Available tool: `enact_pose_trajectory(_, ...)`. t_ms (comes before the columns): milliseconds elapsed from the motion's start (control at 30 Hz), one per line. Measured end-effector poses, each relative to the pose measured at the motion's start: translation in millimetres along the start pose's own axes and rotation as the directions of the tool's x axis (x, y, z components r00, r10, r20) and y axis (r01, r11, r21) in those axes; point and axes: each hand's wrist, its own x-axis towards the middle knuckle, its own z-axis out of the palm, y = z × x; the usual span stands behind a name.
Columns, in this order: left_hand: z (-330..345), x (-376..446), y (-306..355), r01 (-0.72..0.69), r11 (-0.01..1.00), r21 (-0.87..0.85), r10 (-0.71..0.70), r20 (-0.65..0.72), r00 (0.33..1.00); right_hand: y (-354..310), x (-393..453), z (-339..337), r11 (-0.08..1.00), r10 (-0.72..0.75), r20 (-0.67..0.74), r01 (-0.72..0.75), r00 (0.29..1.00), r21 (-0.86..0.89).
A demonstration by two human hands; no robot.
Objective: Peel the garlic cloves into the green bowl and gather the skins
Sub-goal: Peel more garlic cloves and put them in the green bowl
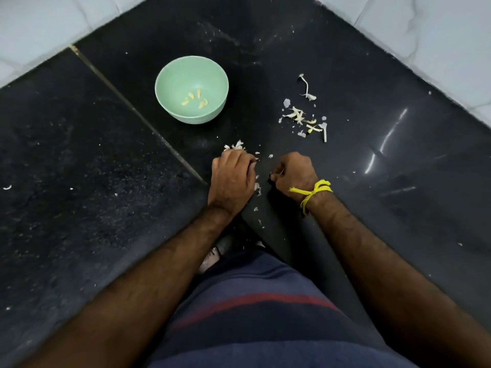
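Head view showed left hand [231, 179] curled on garlic skins [236, 146], right hand [295, 173] curled, contents unclear; green bowl [170, 75] and skin scraps [303, 118] lay beyond.

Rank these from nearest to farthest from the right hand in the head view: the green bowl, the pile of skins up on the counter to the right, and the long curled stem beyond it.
Measured from the right hand:
1. Pile of skins, just ahead of the hand and slightly right.
2. Long curled stem, farther ahead, past the pile.
3. Green bowl, farthest, ahead and off to the left, with a few peeled cloves inside.
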Motion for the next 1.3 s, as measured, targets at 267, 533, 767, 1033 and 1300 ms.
enact_pose_trajectory(267,-1,-1,-1,0.037,0.999,-0.008,-0.037,0.024,0.999,-9,-1,4,0.994,0.067,0.024,-0.065,0.997,-0.085)
enact_pose_trajectory(533,-3,-1,0,0.060,0.998,-0.011,-0.060,0.046,0.997,-19,-6,2,0.984,0.048,0.043,-0.040,0.998,-0.171)
enact_pose_trajectory(767,-5,-2,3,0.101,0.995,-0.001,-0.100,0.078,0.992,-25,-19,10,0.964,-0.034,-0.015,0.029,0.999,-0.264)
enact_pose_trajectory(1033,-8,-2,8,0.086,0.996,0.004,-0.086,0.092,0.992,-6,-19,-10,0.999,-0.033,0.018,0.033,0.999,-0.015)
enact_pose_trajectory(1300,-7,-3,5,0.033,0.999,0.019,-0.035,0.126,0.991,-18,-11,3,0.988,-0.104,0.083,0.112,0.991,-0.107)
